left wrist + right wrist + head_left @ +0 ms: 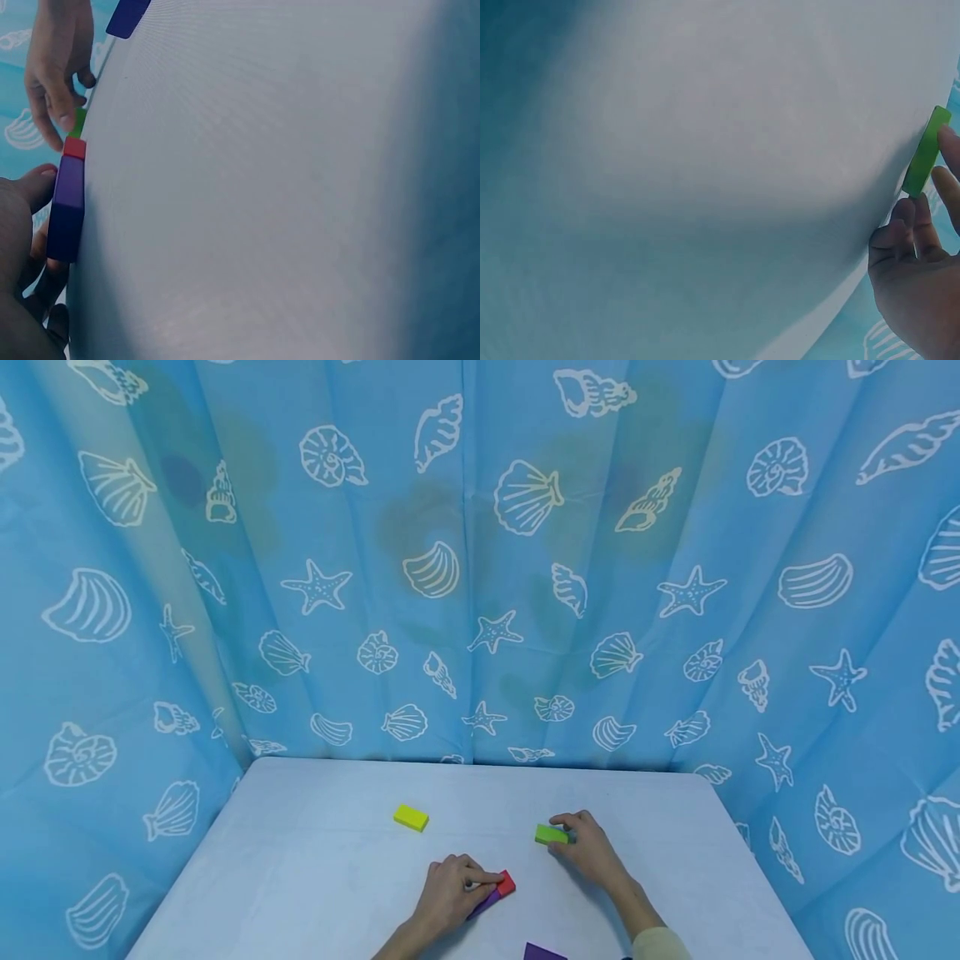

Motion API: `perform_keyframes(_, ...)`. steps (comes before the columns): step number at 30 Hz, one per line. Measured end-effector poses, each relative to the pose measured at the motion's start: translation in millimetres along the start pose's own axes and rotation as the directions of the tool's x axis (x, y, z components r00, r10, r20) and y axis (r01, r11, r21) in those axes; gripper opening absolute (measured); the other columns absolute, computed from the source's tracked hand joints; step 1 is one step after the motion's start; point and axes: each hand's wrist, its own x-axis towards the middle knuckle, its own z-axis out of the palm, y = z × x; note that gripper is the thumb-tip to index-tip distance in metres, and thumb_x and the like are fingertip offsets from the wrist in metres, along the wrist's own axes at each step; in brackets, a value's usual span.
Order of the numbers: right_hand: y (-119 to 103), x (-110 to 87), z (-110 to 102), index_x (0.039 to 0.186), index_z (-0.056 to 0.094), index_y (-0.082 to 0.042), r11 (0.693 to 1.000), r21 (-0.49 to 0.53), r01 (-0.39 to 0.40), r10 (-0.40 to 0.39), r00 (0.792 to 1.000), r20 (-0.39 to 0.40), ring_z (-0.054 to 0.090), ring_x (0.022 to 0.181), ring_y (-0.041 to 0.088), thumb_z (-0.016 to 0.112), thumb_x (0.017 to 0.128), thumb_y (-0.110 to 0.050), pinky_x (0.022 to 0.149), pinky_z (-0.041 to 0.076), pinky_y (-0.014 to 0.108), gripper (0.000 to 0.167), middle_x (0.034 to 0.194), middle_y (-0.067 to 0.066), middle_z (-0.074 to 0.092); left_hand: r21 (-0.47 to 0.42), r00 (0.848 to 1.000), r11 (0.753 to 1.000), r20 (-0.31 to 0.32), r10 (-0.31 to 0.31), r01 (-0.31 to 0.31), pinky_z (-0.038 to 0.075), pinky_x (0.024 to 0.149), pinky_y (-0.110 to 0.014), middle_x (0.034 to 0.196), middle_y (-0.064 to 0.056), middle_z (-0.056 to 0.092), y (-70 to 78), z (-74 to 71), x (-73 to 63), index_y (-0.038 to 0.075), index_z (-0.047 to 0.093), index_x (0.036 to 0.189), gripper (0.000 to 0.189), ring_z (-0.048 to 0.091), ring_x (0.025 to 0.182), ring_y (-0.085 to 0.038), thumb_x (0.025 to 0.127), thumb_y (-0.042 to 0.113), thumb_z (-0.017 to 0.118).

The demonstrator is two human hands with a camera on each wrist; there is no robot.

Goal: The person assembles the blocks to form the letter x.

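My left hand (450, 893) is low on the white table, its thumb and fingers along a purple block (486, 904). A red block (507, 883) touches the far end of that block, and an index fingertip lies close to the red one. The left wrist view shows the purple block (66, 214) between thumb and fingers, lined up with the red block (74, 146). Farther right, my right hand (592, 852) pinches a green block (551, 834) by its sides. In the right wrist view the green block (927, 154) stands partly behind the fingertips.
A yellow block (411, 817) lies by itself toward the back left. At the front edge of the head view another dark purple piece (543, 952) is partly cut off. Behind the white table (300, 860) hangs a blue curtain (465, 568) with shell prints.
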Motion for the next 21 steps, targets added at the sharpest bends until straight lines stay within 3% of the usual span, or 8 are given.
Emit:
perform_keyframes(8, -0.6, 3.1, 0.7, 0.125, 0.068, -0.016, 0.999, -0.031, 0.006, -0.005, 1.000, 0.026, 0.059, 0.101, 0.020, 0.081, 0.084, -0.018, 0.098, 0.048, 0.049, 0.043, 0.111, 0.004, 0.058, -0.004, 1.000, 1.000, -0.004, 0.003, -0.003, 0.034, 0.074, -0.035, 0.086, 0.020, 0.063, -0.6, -0.4, 1.0, 0.040, 0.078, 0.106, 0.022, 0.047, 0.076, -0.002, 0.087, 0.029, 0.078)
perform_keyframes(21, 2.8, 4.0, 4.0, 0.117, 0.070, -0.013, 0.998, -0.058, 0.018, -0.017, 1.000, 0.015, 0.060, 0.100, 0.020, 0.079, 0.085, -0.014, 0.095, 0.050, 0.048, 0.034, 0.108, 0.004, 0.060, 0.000, 0.999, 1.000, -0.026, 0.031, -0.031, 0.032, 0.073, -0.033, 0.089, 0.019, 0.064, -2.6, 1.5, -0.2, 0.040, 0.078, 0.107, 0.023, 0.046, 0.076, -0.001, 0.087, 0.029, 0.078)
